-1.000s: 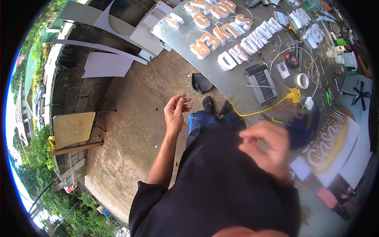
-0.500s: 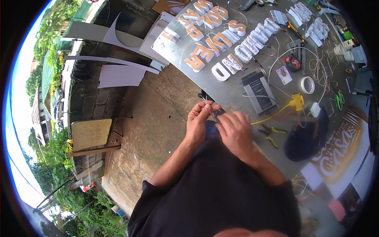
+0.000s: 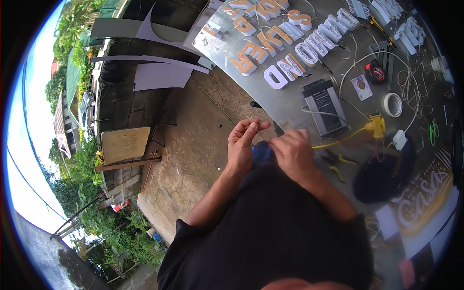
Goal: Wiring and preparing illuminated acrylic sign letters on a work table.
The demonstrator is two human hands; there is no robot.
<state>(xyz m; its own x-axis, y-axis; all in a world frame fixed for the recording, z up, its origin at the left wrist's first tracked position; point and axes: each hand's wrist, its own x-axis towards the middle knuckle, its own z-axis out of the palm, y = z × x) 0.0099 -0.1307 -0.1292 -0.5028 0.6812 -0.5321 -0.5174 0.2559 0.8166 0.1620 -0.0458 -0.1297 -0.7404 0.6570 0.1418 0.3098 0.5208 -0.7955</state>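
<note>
My left hand (image 3: 243, 145) is raised over the table's near left corner, thumb and forefinger pinched on a thin white wire (image 3: 251, 117) whose tip pokes up above them. Just to its right, in front of my body, is my right hand (image 3: 294, 157) with its fingers curled in and pressed together. What sits under those fingers is hidden. A grey power supply box (image 3: 325, 108) lies on the table beyond my right hand. Pliers with yellow handles (image 3: 337, 174) rest to the right of that hand, near a yellow cord (image 3: 340, 141).
Hollow white-sided sign letters (image 3: 275, 76) fill the far metal table (image 3: 290, 104). Rightward lie a tape measure (image 3: 374, 71), a white tape roll (image 3: 392, 105), green scissors (image 3: 433, 132), loose cables, a dark cloth item (image 3: 379, 176) and a printed panel (image 3: 423, 212). Concrete floor (image 3: 188, 140) stretches left.
My view has turned, so the table and its things sit farther right and higher. My right hand has drawn slightly away from the left; the wire no longer shows between them.
</note>
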